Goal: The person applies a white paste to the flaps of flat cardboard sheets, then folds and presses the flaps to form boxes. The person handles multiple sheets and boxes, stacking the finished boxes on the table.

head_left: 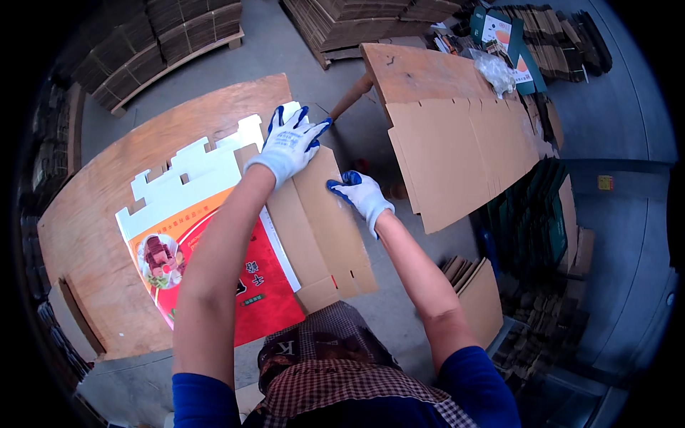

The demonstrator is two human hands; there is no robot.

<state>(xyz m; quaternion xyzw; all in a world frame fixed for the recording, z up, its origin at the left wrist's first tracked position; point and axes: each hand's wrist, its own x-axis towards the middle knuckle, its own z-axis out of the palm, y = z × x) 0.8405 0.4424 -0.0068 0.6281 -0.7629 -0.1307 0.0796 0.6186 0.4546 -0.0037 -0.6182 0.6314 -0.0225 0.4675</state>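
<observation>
A flat, unfolded carton blank (214, 235), plain brown corrugated card on its turned-over flaps and printed red, orange and white on the panel beneath, lies on the round plywood tabletop (93, 214) directly in front of the person. One long brown flap (325, 228) is already folded inward over the printed face and lies nearly flat; the notched white tabs (189, 167) at the far end still stick out unfolded, so the box looks only partly formed, with no sides standing yet.

The left hand (289, 146), in a white glove with blue fingertips, presses down flat with fingers spread on the far end of the brown flap, gripping nothing. The right hand (360, 194), gloved alike, rests on the flap's right edge with fingers curled lightly against the card; whether it pinches the edge I cannot tell.

Further right, a stack of plain brown flat blanks (457, 157) waits on a second wooden tabletop (421, 71). Pallets of bundled cardboard (164, 36) stand on the grey floor behind.
</observation>
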